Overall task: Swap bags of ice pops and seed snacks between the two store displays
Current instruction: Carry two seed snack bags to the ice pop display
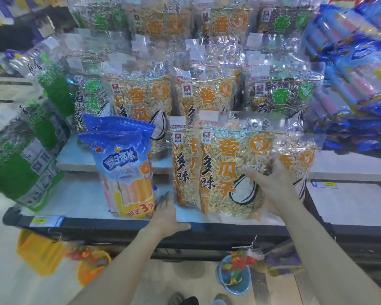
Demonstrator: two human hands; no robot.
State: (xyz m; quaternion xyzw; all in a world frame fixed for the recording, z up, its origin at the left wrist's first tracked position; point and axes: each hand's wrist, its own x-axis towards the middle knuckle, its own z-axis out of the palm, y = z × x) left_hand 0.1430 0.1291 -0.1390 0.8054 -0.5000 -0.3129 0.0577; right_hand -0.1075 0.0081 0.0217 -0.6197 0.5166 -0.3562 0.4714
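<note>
Two blue ice pop bags (124,170) stand upright, one behind the other, on the front of the lower shelf (79,194) among the seed snacks. My left hand (166,213) hovers blurred just right of their base, fingers apart, holding nothing. An orange seed snack bag (227,172) stands at the shelf front, and my right hand (271,183) grips its right side. More orange seed bags (141,100) and green seed bags (279,95) fill the tiers behind. The ice pop display (359,73) is stacked at the right.
Green seed bags (31,137) lean at the left end of the display. A price tag (46,221) sits on the dark shelf edge. Toy buckets (235,276) and a yellow bin (40,252) hang or stand below the shelf. My shoes show at the bottom.
</note>
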